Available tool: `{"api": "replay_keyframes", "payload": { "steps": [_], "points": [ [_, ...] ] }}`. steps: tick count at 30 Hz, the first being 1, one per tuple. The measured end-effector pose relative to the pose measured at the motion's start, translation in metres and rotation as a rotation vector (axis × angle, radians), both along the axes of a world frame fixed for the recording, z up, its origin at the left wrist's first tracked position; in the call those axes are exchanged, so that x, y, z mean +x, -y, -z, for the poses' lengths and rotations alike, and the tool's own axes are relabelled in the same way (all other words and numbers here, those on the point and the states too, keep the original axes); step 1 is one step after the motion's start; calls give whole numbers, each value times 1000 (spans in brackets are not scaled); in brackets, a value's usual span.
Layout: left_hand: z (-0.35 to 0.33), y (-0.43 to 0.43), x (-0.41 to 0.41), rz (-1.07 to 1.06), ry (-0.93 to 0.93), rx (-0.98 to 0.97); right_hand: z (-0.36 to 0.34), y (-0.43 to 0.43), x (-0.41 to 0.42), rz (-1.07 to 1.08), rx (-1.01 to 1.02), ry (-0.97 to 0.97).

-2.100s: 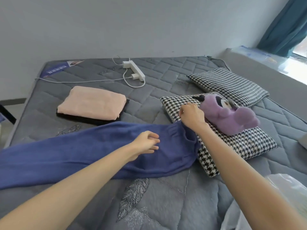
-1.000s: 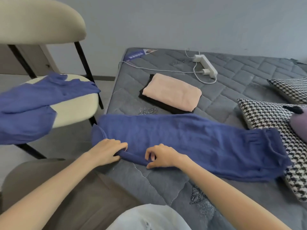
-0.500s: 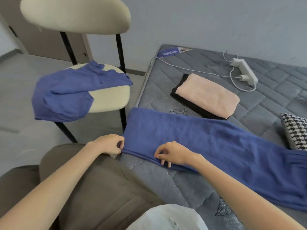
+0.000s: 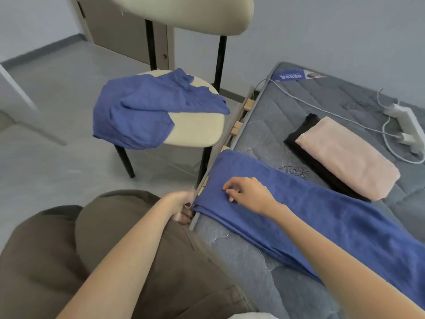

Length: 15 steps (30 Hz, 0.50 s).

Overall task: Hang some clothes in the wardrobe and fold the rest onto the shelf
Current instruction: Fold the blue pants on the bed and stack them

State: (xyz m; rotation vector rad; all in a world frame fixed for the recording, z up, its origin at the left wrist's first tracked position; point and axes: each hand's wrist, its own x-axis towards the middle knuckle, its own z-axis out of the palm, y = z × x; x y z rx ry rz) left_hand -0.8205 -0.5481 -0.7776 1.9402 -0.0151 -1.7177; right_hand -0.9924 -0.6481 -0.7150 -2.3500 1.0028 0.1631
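Blue trousers (image 4: pixel 322 217) lie stretched flat across the grey mattress (image 4: pixel 259 134), their leg ends at its left edge. My left hand (image 4: pixel 180 207) grips the near corner of those leg ends at the mattress edge. My right hand (image 4: pixel 247 192) rests on top of the fabric a little to the right, fingers loosely curled, fingertips touching the cloth. A second blue garment (image 4: pixel 147 111) lies crumpled on the chair seat (image 4: pixel 195 130). A folded pink garment (image 4: pixel 347 155) sits on a folded black one (image 4: pixel 305 134) further back on the mattress.
The cream chair with black legs stands close against the mattress's left side. A white power strip (image 4: pixel 404 118) with its cable lies at the far right of the mattress. Grey floor and a brown door (image 4: pixel 119 26) are behind the chair. My lap fills the lower left.
The view has swung left from the waistband end to the leg ends. My right hand lifted from the trousers' near edge onto the top of the fabric; my left hand keeps hold of the corner.
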Motion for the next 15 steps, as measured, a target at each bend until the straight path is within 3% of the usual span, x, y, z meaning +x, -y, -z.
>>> {"api": "replay_keyframes", "payload": {
  "steps": [6,11,15],
  "points": [
    [14,4,27,-526,-272,-188,16,5,14,53,35,77],
    [1,5,26,-590,-400,-255,19,5,15,93,70,123],
    [1,7,22,-578,-320,-277,19,4,15,95,80,136]
  ]
}}
